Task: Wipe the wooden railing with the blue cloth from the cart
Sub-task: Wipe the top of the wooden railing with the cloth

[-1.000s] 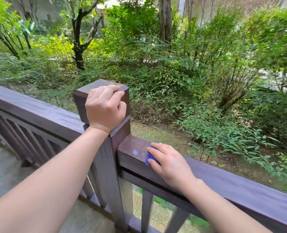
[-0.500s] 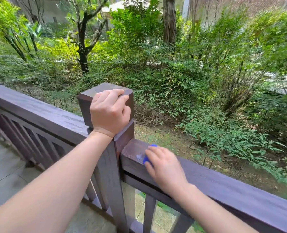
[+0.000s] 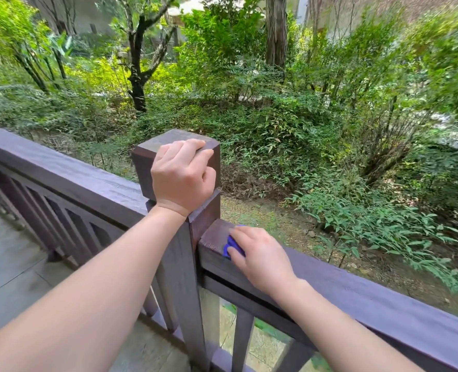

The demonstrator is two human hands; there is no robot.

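Observation:
A dark brown wooden railing (image 3: 383, 296) runs from the left edge to the lower right, with a square post (image 3: 168, 146) in the middle. My left hand (image 3: 182, 175) grips the top of that post. My right hand (image 3: 260, 256) presses a blue cloth (image 3: 229, 248) flat on the top rail just right of the post. Only a small blue edge of the cloth shows under my fingers. The cart is not in view.
Vertical balusters (image 3: 61, 224) fill the space under the rail. A grey tiled floor (image 3: 10, 264) lies on my side at the lower left. Beyond the railing are shrubs (image 3: 370, 216), bare ground and trees (image 3: 136, 63).
My right hand with the blue cloth has slid a little left along the rail toward the post. My left hand stays on the post. The camera has shifted slightly.

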